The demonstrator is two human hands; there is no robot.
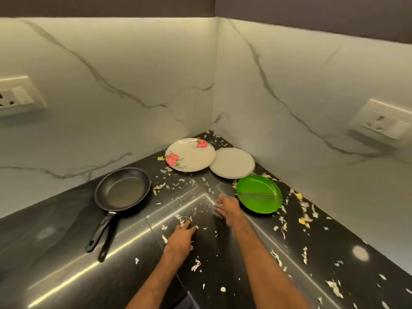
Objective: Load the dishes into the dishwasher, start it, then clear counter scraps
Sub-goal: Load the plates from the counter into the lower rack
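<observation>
Left socket [19,95], right socket [382,122], marble backsplash [133,63]

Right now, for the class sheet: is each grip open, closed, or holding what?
Left grip: open, fingertips on scraps, holding nothing.
Right grip: open, palm down, holding nothing.

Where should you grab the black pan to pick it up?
By its long handle. The pan sits flat on the counter with the handle sticking out toward the person, so I'd come from the near side. The left hand is the closer one. The round rim is wide and low, probably harder to hold with one hand.
</observation>
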